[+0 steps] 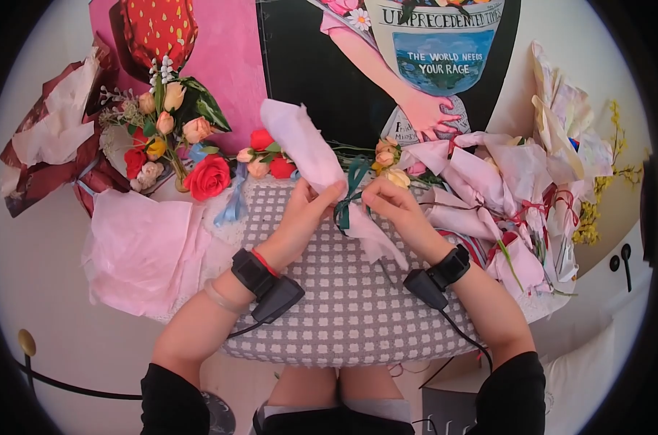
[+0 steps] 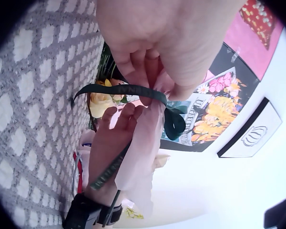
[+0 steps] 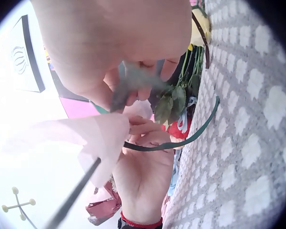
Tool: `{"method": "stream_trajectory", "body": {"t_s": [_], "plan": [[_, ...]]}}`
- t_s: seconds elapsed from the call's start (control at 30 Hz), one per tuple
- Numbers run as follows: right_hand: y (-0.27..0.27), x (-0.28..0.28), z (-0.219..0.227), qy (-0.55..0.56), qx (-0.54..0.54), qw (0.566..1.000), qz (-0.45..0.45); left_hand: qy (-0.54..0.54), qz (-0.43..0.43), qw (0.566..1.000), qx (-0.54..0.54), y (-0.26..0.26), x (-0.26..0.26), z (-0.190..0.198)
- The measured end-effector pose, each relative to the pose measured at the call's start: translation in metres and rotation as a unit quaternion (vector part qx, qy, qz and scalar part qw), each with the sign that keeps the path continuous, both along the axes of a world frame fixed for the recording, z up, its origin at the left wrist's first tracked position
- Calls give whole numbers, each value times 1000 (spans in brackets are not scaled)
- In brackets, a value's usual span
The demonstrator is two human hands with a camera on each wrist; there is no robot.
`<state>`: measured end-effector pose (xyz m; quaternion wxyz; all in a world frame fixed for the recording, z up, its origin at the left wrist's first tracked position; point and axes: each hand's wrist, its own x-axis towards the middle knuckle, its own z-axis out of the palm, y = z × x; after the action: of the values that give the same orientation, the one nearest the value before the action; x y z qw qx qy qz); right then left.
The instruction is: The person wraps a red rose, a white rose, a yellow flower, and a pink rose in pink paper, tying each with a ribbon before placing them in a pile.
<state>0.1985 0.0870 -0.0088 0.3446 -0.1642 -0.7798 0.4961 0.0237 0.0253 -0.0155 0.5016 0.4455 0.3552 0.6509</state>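
Observation:
A bundle wrapped in pale pink paper [image 1: 303, 141] slants over the checked cloth, its flared lower end pointing toward me. Round its narrow waist runs a dark green ribbon [image 1: 356, 177] with a looped bow and loose tails; printed letters show on it in the left wrist view. My left hand [image 1: 311, 206] grips the gathered paper beside the bow. From the other side my right hand [image 1: 394, 203] pinches the ribbon by the knot, its fingertips partly hidden. A thin dark stem [image 3: 78, 188] pokes out of the paper's lower end.
Pink paper sheets [image 1: 140, 246] are stacked at the left, below a dark red wrapped bouquet [image 1: 61, 138]. Loose roses [image 1: 209, 176] and a blue ribbon [image 1: 233, 199] lie behind my left hand. Several wrapped flowers [image 1: 488, 181] pile up at the right. Painted canvases [image 1: 300, 65] stand behind.

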Motion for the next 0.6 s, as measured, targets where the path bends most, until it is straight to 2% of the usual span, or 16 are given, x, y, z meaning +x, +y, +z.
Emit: {"method": "stream_trajectory", "body": {"t_s": [0.07, 0.1, 0.17, 0.23, 0.3, 0.37, 0.4, 0.47, 0.5, 0.57, 0.6], "plan": [[0, 0, -1, 90, -97, 991, 0, -2, -11, 1000, -7, 4, -6, -6], [3, 1, 0, 92, -97, 991, -1, -10, 6, 1000, -7, 6, -9, -9], [19, 8, 1, 221, -171, 959, -52, -19, 22, 1000, -6, 5, -11, -7], [46, 25, -2, 246, -196, 946, -79, -26, 6, 1000, -1, -1, -10, 5], [49, 29, -1, 271, -220, 931, -105, -6, 26, 1000, -4, 4, -10, -1], [42, 24, 1, 266, -188, 931, -163, 32, 11, 999, -5, 2, -6, -4], [35, 20, 6, 265, -188, 932, -163, 33, 5, 999, 10, 0, -5, -3], [21, 11, 19, 323, -199, 902, -205, 24, 7, 1000, 11, 0, -4, -2], [18, 10, 22, 323, -199, 902, -206, 15, 9, 1000, 13, 0, -3, -2], [16, 9, 25, 301, 49, 903, -302, 20, 25, 999, 29, -1, 0, -1], [17, 12, 24, 301, 49, 903, -303, 24, 42, 998, 46, -1, 1, -1]]}}
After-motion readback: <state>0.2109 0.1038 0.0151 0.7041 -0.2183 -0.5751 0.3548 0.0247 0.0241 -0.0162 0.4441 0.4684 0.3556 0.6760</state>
